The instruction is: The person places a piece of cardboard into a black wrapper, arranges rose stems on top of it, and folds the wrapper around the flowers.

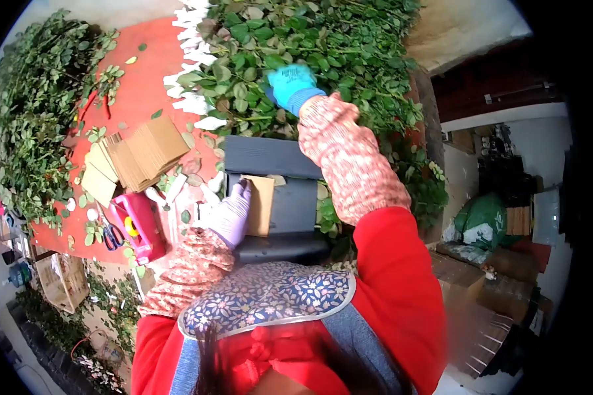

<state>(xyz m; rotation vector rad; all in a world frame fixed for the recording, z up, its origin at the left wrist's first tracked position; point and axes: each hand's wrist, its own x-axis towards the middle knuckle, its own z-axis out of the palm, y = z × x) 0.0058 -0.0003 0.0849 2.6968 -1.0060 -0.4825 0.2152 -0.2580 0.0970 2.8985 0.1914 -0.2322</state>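
Note:
My left hand (231, 215), in a pale purple glove, rests on the left edge of a brown cardboard piece (260, 206), its fingers pressed together. That cardboard lies on a dark grey stand (292, 207) in front of my body. Farther forward, my right hand (292, 85), in a blue glove, is over a large pile of leafy green stems (356, 52). Its fingers are blurred and partly hidden, so what it holds cannot be made out. White wrapped ends (192, 56) line the left side of the pile.
On the red table (148, 66) are stacked cardboard pieces (148, 153), a pink tape dispenser (138, 227), scissors (113, 236) and red-handled pliers (89, 104). More leafy stems (36, 85) lie at the left. Cartons (458, 270) and a green sack (481, 217) stand at the right.

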